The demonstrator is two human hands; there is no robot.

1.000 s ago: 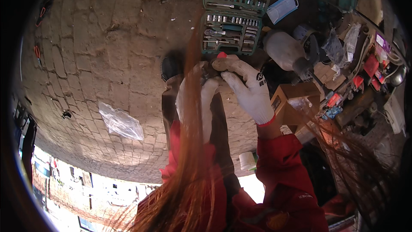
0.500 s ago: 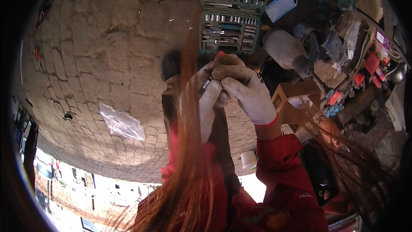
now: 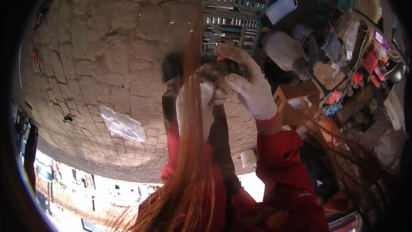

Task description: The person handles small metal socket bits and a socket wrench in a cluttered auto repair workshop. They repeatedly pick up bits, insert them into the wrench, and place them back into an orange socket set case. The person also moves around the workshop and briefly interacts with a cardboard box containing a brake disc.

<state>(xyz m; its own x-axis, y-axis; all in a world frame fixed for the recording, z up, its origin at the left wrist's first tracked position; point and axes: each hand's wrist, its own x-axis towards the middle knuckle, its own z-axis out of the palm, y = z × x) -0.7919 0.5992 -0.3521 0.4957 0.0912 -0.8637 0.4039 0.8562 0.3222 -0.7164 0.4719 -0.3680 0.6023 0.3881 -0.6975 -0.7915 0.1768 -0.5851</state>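
Both my hands wear whitish, soiled work gloves and meet in front of me, just below the socket set. My left hand has its fingers curled round a small dark, partly metallic piece; its kind is too hidden to tell, and a strand of hair crosses this hand. Beside it, my right hand has thumb and fingers spread apart, with a dark, shadowed gap between them and a bit of red near the fingertips. Beyond them lies an opened green socket set case with rows of sockets, a ratchet and other tools.
Right of the case are a blue face mask, a whitish plastic jug and a cardboard box, with clutter farther right. A clear plastic bag lies on the brick floor at left, orange-handled tools farther left.
My right hand's fingers have come off their pinch at the left hand and spread apart. My left hand remains closed and has shifted slightly.
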